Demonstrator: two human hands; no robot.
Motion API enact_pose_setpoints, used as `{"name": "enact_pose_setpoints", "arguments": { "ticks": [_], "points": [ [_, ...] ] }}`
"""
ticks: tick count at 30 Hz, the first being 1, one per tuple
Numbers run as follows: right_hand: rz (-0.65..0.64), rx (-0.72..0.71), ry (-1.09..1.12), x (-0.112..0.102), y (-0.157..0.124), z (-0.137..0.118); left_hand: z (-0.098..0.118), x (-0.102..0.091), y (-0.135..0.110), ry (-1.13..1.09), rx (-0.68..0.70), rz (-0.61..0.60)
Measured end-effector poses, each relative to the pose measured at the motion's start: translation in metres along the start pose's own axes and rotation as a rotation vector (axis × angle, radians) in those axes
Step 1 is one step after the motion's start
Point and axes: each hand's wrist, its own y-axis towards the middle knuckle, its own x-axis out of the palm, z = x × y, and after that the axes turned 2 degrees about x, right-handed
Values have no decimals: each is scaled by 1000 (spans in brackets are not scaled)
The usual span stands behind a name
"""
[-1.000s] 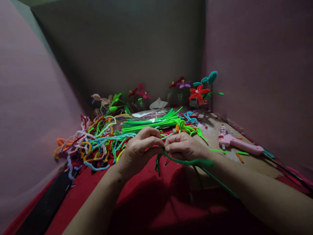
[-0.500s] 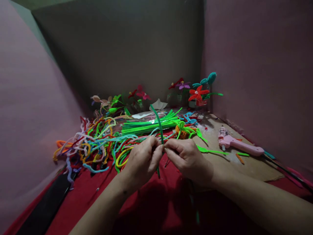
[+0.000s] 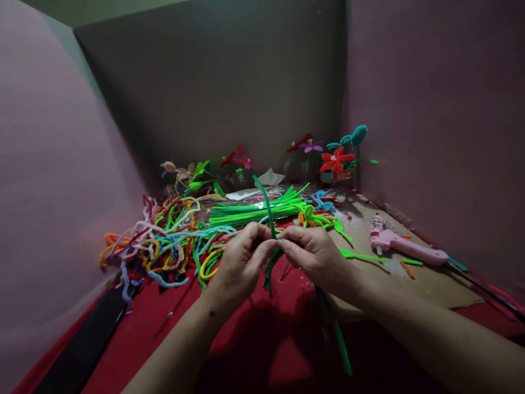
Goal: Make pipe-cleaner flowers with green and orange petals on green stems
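The left hand (image 3: 244,260) and the right hand (image 3: 309,254) both pinched the dark green pipe cleaners (image 3: 269,210) between thumb and fingers, their tips meeting above the red tabletop (image 3: 151,317). One end stood up between the hands, whereas a second earlier a strand had run off across the right wrist. Below the right hand, a hanging green end (image 3: 342,350) showed more plainly than half a second before. The pink glue gun (image 3: 410,248) stayed lying on the cardboard (image 3: 438,287).

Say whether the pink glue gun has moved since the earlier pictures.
No: the pink glue gun keeps its place on the brown cardboard; both only shift slightly together with the view.
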Motion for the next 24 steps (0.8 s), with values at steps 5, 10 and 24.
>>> {"name": "enact_pose_setpoints", "arguments": {
  "ticks": [5,10,24],
  "points": [
    [-128,128,292,-4,3,-1,2,-3,1,11,-25,-14],
    [-145,274,441,-4,3,0,3,-2,1,-74,-64,-6],
    [-161,291,403,-2,2,3,-14,2,0,355,426,167]
  ]
}}
